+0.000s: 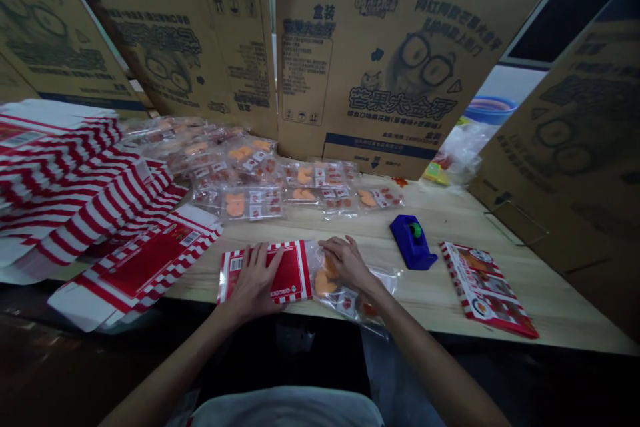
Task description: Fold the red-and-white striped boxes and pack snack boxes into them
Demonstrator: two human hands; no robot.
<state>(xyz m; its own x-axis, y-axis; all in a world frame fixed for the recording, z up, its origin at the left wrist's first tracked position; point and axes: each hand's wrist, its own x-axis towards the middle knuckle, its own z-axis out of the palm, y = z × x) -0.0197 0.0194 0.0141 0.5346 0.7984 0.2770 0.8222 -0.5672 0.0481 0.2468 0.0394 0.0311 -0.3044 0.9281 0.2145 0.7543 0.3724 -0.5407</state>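
The red-and-white striped carton (295,273) is lying flat on the wooden table (360,230), and we are pressing our open left hand (253,283) down on it; our right hand (347,263) is cupping a clear packet of orange sweets (325,283) just beside it, though we cannot tell whether it is gripping; a blue tape dispenser (413,243) is standing to the right; more packets (235,180) are spreading behind; a stack of flat striped cartons (75,193) is sitting leftward; printed cardboard sheets (400,60) are standing beyond.
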